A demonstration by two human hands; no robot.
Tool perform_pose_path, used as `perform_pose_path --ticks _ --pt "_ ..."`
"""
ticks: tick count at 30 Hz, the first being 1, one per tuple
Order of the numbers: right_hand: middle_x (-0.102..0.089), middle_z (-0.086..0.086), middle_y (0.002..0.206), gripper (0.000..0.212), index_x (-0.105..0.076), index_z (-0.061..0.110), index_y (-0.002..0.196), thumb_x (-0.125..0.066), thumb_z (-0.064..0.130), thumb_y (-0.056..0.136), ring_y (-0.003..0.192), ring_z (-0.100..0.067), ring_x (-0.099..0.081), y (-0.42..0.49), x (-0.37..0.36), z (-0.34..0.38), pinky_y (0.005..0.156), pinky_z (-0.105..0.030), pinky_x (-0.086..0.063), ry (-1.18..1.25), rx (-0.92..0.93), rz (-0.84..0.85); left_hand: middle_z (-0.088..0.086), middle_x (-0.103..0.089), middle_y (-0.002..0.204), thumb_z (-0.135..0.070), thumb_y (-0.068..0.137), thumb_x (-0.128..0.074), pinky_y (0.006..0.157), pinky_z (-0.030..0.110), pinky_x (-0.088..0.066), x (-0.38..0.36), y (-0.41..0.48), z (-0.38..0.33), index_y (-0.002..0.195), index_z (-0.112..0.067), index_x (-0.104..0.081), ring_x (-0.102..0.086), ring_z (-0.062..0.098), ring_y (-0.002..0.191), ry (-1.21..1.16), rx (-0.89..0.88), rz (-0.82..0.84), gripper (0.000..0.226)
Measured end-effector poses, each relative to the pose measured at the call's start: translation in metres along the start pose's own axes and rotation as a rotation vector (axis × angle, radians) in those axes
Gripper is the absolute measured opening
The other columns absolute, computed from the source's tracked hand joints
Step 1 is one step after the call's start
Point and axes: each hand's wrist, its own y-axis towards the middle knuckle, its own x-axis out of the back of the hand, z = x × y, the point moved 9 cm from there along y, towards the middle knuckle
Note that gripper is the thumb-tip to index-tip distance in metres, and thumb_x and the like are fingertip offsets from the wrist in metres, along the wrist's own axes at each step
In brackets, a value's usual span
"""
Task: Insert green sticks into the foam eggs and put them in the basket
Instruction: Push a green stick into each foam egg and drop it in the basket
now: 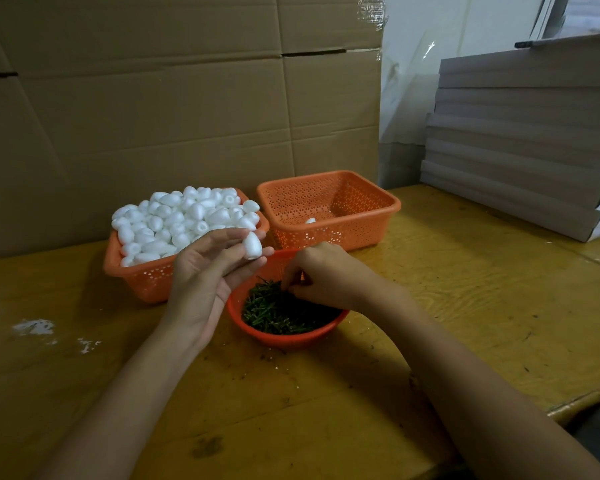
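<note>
Tabletop [465,306] of worn yellow wood lies nearest you; on it, just ahead of your forearms, sits the round orange plastic bowl [284,339] heaped with short green sticks [281,313]; your right hand [321,275] dips into that heap with fingers curled downward, and whether they have pinched a stick cannot be told, the tips being buried; your left hand [201,275], raised at the bowl's left edge, holds one white foam egg [253,245] lightly between thumb and fingertips, the remaining fingers loose; so light a hold could let the egg slip when the stick is pushed in, and a slanted push might break out through its side; beyond stand the orange perforated basket [142,278] piled with bare foam eggs [184,220] and, to its right, the nearly empty orange basket [388,209] with one white piece [310,220] on its floor; drop yours into the wrong one and it is lost among the blanks; brown cardboard [153,116] walls the back.
</note>
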Motion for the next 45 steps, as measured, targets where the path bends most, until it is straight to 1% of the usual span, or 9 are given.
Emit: perform_pose_path --ticks 4,14,21,25,33,36,38,41,45 --pt "-0.078 0.009 0.11 0.022 -0.082 0.026 0.107 -0.072 0.015 0.091 0.102 -0.012 -0.069 -0.0002 0.0005 -0.0013 0.093 -0.035 -0.055 0.01 -0.012 -0.006 0.024 -0.075 0.123 -0.007 0.087 -0.075 0.087 0.033 -0.065 -0.001 -0.0001 -0.0022 0.1 -0.011 -0.076 -0.076 0.042 0.11 0.03 -0.027 0.015 0.014" --pt "-0.077 0.009 0.111 0.021 -0.081 0.026 0.108 -0.073 0.015 0.093 0.102 -0.011 -0.068 0.0001 0.0007 -0.001 0.093 -0.033 -0.055 0.009 -0.009 -0.003 0.022 -0.077 0.12 -0.004 0.071 -0.09 0.093 0.037 -0.063 -0.0037 -0.0021 -0.0045 0.104 -0.017 -0.073 -0.075 0.04 0.114 0.092 -0.036 0.031 0.039" --pt "-0.076 0.008 0.114 0.02 -0.079 0.027 0.109 -0.07 0.017 0.094 0.106 -0.013 -0.067 -0.0018 0.0006 -0.0015 0.095 -0.037 -0.053 0.009 -0.018 0.002 0.011 -0.08 0.113 -0.011 0.064 -0.092 0.09 0.03 -0.061 -0.0039 -0.0023 -0.0057 0.099 -0.024 -0.075 -0.075 0.027 0.115 0.139 -0.059 0.032 0.041" --pt "-0.075 0.007 0.113 0.018 -0.079 0.026 0.108 -0.07 0.017 0.095 0.106 -0.015 -0.067 -0.0021 0.0005 -0.0029 0.095 -0.038 -0.052 0.007 -0.029 0.001 0.012 -0.08 0.112 -0.003 0.066 -0.094 0.088 0.029 -0.061 -0.0031 -0.0015 -0.0065 0.096 -0.026 -0.075 -0.073 0.028 0.119 0.192 -0.086 0.041 0.043" --pt "-0.073 0.006 0.114 0.021 -0.077 0.027 0.108 -0.065 0.015 0.095 0.106 -0.015 -0.066 -0.0025 -0.0016 0.0008 0.094 -0.039 -0.052 0.051 -0.01 0.019 0.009 -0.08 0.111 -0.016 0.065 -0.095 0.091 0.028 -0.06 -0.0014 -0.0006 -0.0078 0.095 -0.03 -0.077 -0.074 0.025 0.118 0.212 -0.101 0.036 0.037" --pt "-0.071 0.004 0.112 0.02 -0.078 0.025 0.103 -0.062 0.015 0.096 0.105 -0.016 -0.064 -0.0027 -0.0035 0.0015 0.092 -0.037 -0.049 0.052 -0.006 0.028 0.011 -0.08 0.114 -0.014 0.067 -0.099 0.091 0.027 -0.059 -0.0027 -0.0013 -0.0053 0.093 -0.029 -0.078 -0.075 0.027 0.116 0.194 -0.083 0.033 0.037" --pt "-0.07 0.002 0.111 0.02 -0.078 0.023 0.102 -0.062 0.015 0.096 0.105 -0.018 -0.063 -0.0023 -0.0037 0.0003 0.09 -0.035 -0.047 0.055 -0.015 0.027 0.015 -0.079 0.117 -0.013 0.069 -0.098 0.091 0.028 -0.06 -0.004 -0.0014 -0.0045 0.095 -0.027 -0.078 -0.076 0.028 0.113 0.189 -0.076 0.038 0.035" --pt "-0.071 0.001 0.113 0.021 -0.078 0.022 0.105 -0.061 0.014 0.096 0.107 -0.019 -0.064 -0.002 -0.0029 -0.0023 0.093 -0.037 -0.047 0.057 -0.034 0.018 0.018 -0.078 0.116 -0.008 0.08 -0.085 0.09 0.032 -0.061 -0.0048 -0.0009 -0.0054 0.098 -0.023 -0.079 -0.077 0.029 0.101 0.174 -0.076 0.041 0.024" --pt "-0.071 -0.002 0.116 0.019 -0.077 0.021 0.11 -0.066 0.021 0.094 0.109 -0.022 -0.064 -0.002 -0.0056 -0.0027 0.094 -0.038 -0.049 0.013 -0.038 0.042 0.021 -0.076 0.12 -0.001 0.091 -0.072 0.088 0.033 -0.063 -0.0047 -0.0008 -0.0029 0.096 -0.017 -0.081 -0.077 0.036 0.104 0.142 -0.062 0.048 0.019"
